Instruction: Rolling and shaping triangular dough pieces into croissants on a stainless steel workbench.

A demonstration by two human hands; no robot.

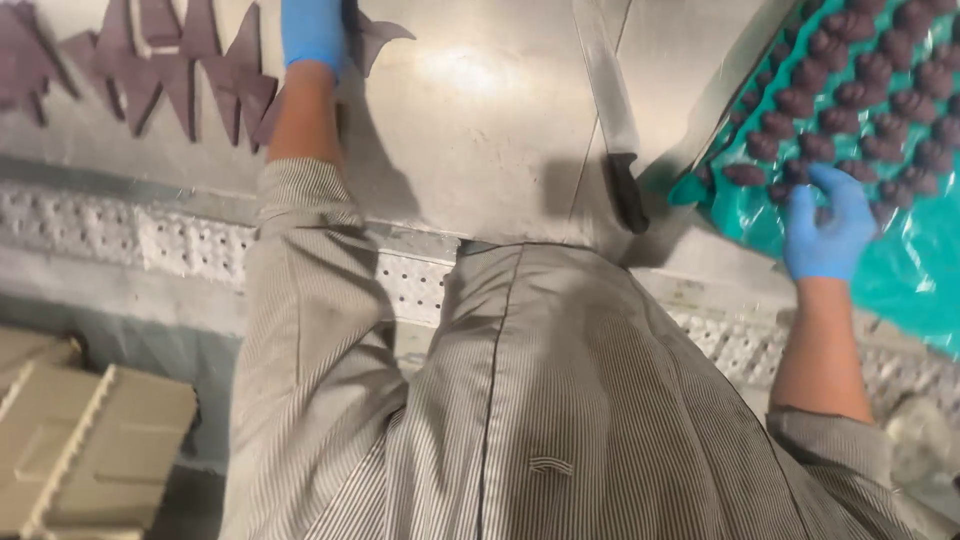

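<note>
Right hand (826, 228) spread open on brown sweets (850, 95) over green sheet (900, 270) — knife (610, 110) alongside; left hand (312, 32) by dark wedges (150, 70) — grip unclear.

I count two gloved hands: my left hand (312, 35) at eleven o'clock, my right hand (826, 225) at three o'clock. One knife (612, 110) lies at twelve o'clock. One teal sheet (900, 260) sits at two o'clock, holding roughly thirty dark round pieces (850, 95); the frame edge cuts off more, so I cannot fix the total. About ten dark triangular pieces (150, 75) lie at ten o'clock. Two beige crates (90, 440) sit at eight o'clock.
</note>
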